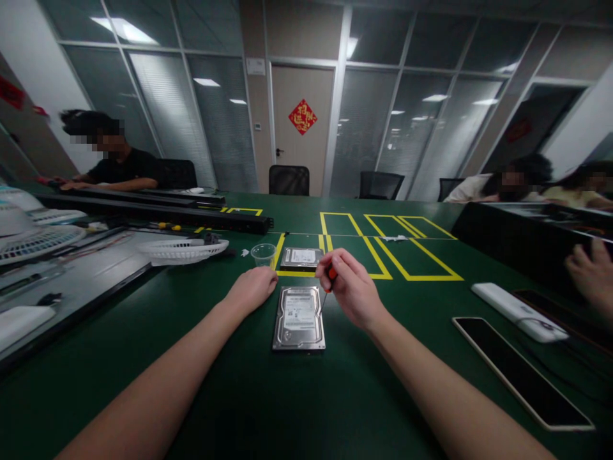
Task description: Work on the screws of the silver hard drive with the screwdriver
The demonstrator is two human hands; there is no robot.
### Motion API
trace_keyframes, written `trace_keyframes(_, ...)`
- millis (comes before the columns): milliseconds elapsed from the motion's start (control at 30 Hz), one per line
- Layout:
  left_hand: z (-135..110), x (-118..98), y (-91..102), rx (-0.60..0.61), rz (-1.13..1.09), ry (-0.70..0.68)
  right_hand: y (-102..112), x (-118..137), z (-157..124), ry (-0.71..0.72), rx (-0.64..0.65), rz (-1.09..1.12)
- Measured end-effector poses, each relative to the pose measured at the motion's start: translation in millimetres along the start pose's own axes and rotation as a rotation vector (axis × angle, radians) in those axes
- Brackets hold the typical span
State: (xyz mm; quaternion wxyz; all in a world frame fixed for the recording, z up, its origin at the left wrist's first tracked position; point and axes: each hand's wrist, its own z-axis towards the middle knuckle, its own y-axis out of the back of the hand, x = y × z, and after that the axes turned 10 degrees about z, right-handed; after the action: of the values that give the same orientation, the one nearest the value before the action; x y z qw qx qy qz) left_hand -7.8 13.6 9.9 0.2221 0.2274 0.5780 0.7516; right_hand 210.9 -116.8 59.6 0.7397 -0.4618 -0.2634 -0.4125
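A silver hard drive (301,319) lies label side up on the green table, straight in front of me. My right hand (354,287) grips a screwdriver (329,279) with a black and orange handle. Its thin shaft slants down to the drive's right edge; whether the tip sits in a screw is too small to tell. Beside the drive's upper left corner, my left hand (253,291) rests on the table with its fingers curled in, hiding anything inside them. Just beyond it stands a clear plastic cup (263,255). A second hard drive (301,257) lies behind the first.
Yellow tape rectangles (433,278) mark the table. At right are a phone (522,370), a white power strip (520,312) and a black case (507,246) with another person's hand (594,275) on it. Fan grilles (184,249) and long black bars (158,211) lie left, near a seated person.
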Motion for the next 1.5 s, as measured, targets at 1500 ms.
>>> trace_keyframes(1500,-18.5,-36.2,48.4,-0.013,-0.406,-0.359,-0.8,12.3,1.2,0.052,-0.036,0.109)
